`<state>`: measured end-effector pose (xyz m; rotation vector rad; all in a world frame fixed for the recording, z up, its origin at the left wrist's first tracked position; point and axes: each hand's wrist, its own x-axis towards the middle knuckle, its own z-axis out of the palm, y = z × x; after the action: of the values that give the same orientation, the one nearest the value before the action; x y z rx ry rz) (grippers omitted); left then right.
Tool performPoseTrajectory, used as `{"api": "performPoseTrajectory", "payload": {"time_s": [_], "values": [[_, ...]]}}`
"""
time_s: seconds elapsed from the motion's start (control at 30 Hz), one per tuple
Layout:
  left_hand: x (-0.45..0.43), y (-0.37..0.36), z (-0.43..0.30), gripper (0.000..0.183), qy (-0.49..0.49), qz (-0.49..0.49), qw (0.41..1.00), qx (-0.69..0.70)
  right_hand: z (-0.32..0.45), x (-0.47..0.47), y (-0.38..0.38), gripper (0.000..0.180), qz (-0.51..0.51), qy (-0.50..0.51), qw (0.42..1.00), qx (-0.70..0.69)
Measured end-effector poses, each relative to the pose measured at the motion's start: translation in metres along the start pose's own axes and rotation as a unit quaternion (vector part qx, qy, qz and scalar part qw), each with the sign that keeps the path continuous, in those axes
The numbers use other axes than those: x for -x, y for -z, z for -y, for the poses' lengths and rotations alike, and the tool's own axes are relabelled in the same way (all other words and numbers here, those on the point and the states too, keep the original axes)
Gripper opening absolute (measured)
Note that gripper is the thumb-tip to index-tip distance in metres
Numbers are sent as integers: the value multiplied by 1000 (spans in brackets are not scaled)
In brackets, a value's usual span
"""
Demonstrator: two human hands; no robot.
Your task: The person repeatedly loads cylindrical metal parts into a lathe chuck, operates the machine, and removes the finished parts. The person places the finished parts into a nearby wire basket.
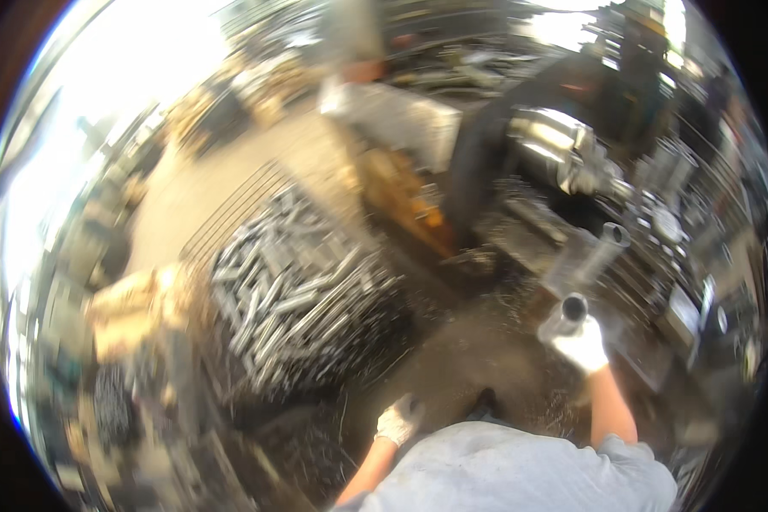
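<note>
My right hand (579, 342), in a white glove, is closed around a metal tube (575, 308) whose round open end faces up. Just beyond it, another metal tube (601, 256) lies at the edge of a lathe-like machine (550, 144) with a shiny chuck. My left hand (399, 419), in a pale glove, is low beside my body; its fingers look curled around something dark, but blur hides what it is. To the left, a large wire basket (230, 208) holds a heap of short metal tubes (294, 275).
A grey and orange machine part (397, 121) stands beyond the basket. Cardboard boxes (134, 313) are at the left. Metal parts (665, 221) cover the machine's right side. Dark floor (480, 345) with scattered shavings lies between my hands.
</note>
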<state>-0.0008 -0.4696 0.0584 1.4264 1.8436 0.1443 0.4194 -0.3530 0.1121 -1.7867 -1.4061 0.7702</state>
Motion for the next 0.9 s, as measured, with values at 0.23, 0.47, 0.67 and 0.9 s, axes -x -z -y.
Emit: {"api": "performPoseTrajectory", "payload": {"time_s": [0.23, 0.47, 0.67, 0.9], "values": [[151, -4, 180, 51, 221, -159, 956, 109, 157, 103, -241, 52, 470, 242, 841, 117], [300, -67, 278, 54, 454, -318, 767, 323, 310, 267, -365, 59, 689, 451, 554, 125], [347, -236, 295, 35, 429, -576, 319, 618, 350, 390, -491, 52, 808, 467, 358, -24], [378, -347, 250, 32, 946, -247, 192, 85, 423, 492, -584, 59, 769, 563, 302, -9]]}}
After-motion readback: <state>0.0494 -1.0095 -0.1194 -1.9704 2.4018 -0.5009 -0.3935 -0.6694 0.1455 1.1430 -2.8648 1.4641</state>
